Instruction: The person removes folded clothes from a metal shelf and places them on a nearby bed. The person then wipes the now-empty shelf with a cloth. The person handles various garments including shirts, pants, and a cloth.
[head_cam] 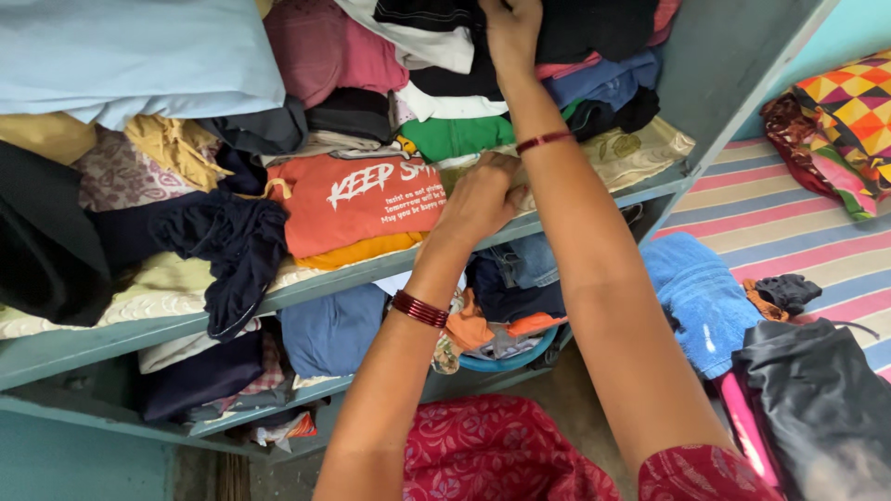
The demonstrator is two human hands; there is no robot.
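Head view: crammed grey-green shelf [306, 289] beside striped mat [789, 223].

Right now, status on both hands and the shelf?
Left hand gripping the folded pile at the shelf edge. Right hand pressed into dark clothes higher up. Clothes packed tight all around.

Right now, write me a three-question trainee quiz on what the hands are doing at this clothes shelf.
1. True or false: the right hand reaches higher than the left hand.
2. What colour is the folded shirt just left of the left hand: A blue, B orange, C white?
3. What lies on the striped mat, right of the shelf?

Key
1. True; it presses into dark clothes at the top of the pile.
2. B.
3. A folded blue towel.
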